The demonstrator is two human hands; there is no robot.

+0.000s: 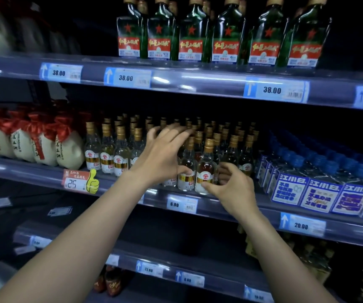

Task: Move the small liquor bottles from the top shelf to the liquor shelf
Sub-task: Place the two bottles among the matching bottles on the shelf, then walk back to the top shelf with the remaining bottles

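Several small clear liquor bottles (107, 149) with gold caps and red-gold labels stand in rows on the middle shelf (231, 206). My left hand (163, 154) hovers over the front bottles, fingers spread, thumb near one bottle's side. My right hand (233, 184) is at the shelf's front edge, fingers curled loosely beside the foremost small bottle (205, 169), thumb touching its lower label. That bottle stands upright on the shelf. Neither hand clasps a bottle fully.
Large green bottles (189, 33) with red star labels fill the shelf above. White ceramic jars (45, 145) with red cloth tops stand at the left. Blue-capped bottles (320, 171) with blue labels sit at the right. Price tags line the shelf rails. Lower shelves are dark.
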